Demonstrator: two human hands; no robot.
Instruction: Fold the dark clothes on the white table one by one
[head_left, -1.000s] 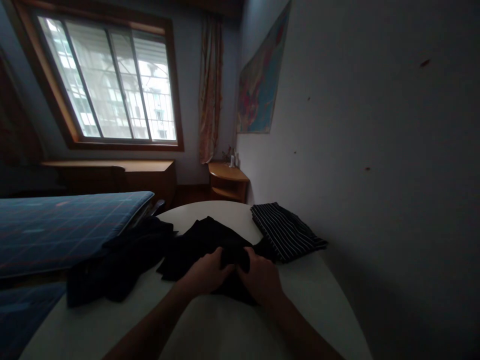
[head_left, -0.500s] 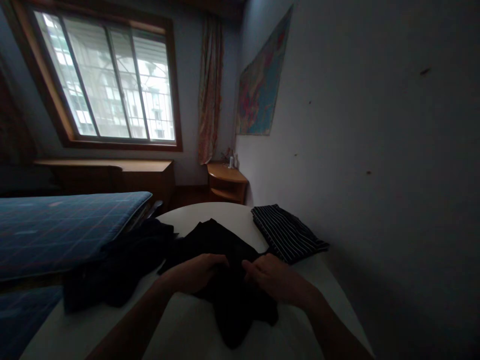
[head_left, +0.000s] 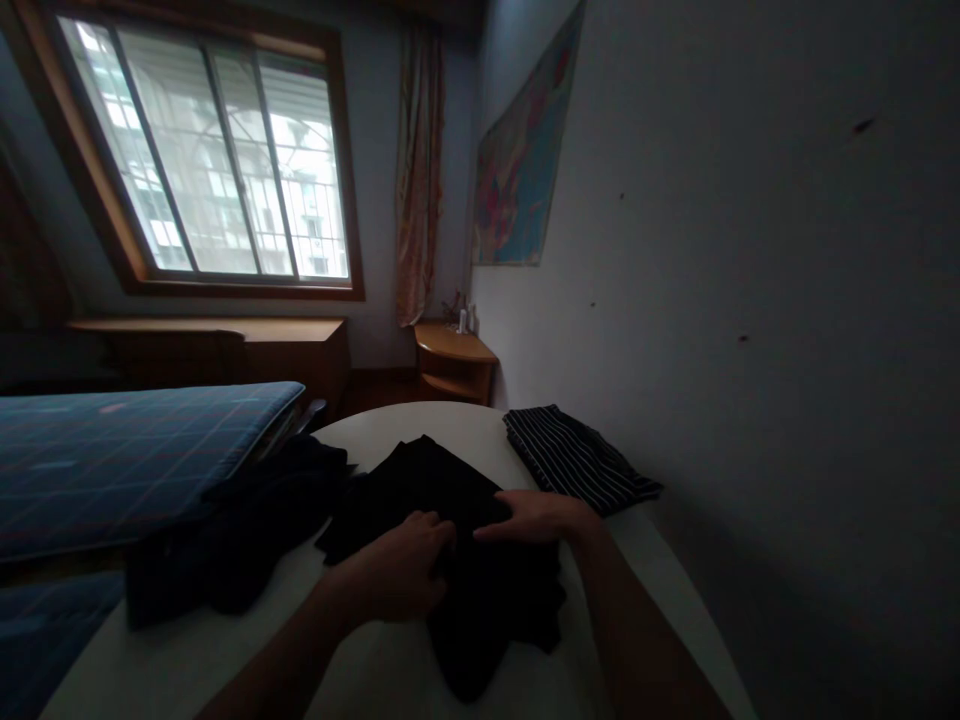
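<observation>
A black garment (head_left: 480,590) lies spread and partly bunched on a round white table (head_left: 360,660); its exact kind is too dark to tell. My left hand (head_left: 409,565) is closed on the cloth near its middle, with the fingers curled under. On the right side of the same cloth rests my right hand (head_left: 532,515), thumb and fingers apart, palm down. Beyond it, near the wall, is a folded black cloth with white stripes (head_left: 574,460).
A dark crumpled garment (head_left: 247,530) sits at the table's left edge, beside a blue plaid mattress (head_left: 135,450). The wall (head_left: 787,450) runs close along the right. Farther back stand a wooden desk (head_left: 292,330) and a corner shelf (head_left: 454,345).
My right hand has loosened from its pinch, with thumb and fingers now apart on the cloth. My left hand has shifted slightly right and down, fingers more curled.
</observation>
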